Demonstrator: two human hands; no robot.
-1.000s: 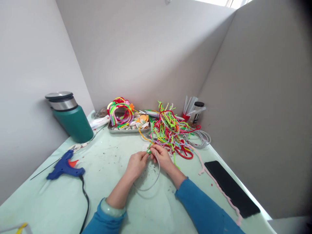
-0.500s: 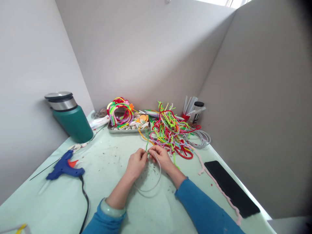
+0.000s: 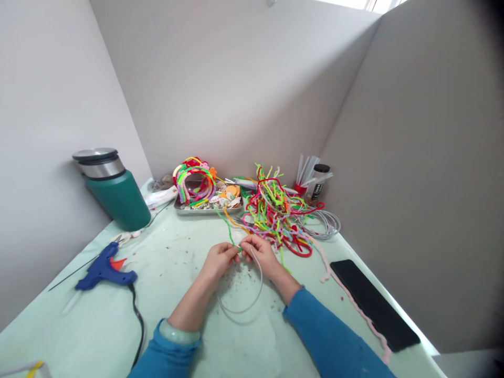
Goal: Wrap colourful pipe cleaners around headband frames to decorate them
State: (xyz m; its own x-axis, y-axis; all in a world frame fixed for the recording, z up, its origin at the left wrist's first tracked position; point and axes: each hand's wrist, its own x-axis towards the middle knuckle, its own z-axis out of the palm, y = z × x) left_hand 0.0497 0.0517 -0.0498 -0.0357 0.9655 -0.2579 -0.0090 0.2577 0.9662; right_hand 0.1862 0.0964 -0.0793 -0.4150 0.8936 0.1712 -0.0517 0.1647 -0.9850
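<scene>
My left hand [image 3: 221, 260] and my right hand [image 3: 261, 254] meet over the middle of the table, fingertips almost touching. Between my left thumb and fingers is a green pipe cleaner [image 3: 229, 229], its free end pointing up and away toward the tray. A thin grey-white hoop [image 3: 260, 281] hangs below both hands, its upper part pinched in my right fingers. The green pipe cleaner appears to be wound at the hoop where my fingertips come together; the exact wrap is hidden by them.
A blue glue gun [image 3: 103, 270] with a black cord and a green bottle [image 3: 118, 197] stand left. Behind are a metal tray [image 3: 208, 211] of small pieces and colourful bands, a tangled pipe cleaner pile [image 3: 271, 210], and coiled grey hoops [image 3: 329, 224]. A black phone-like slab [image 3: 374, 304] lies right.
The green pipe cleaner's free end has swung left and down from near upright. My left hand has turned slightly and shifted left; my right hand has hardly moved.
</scene>
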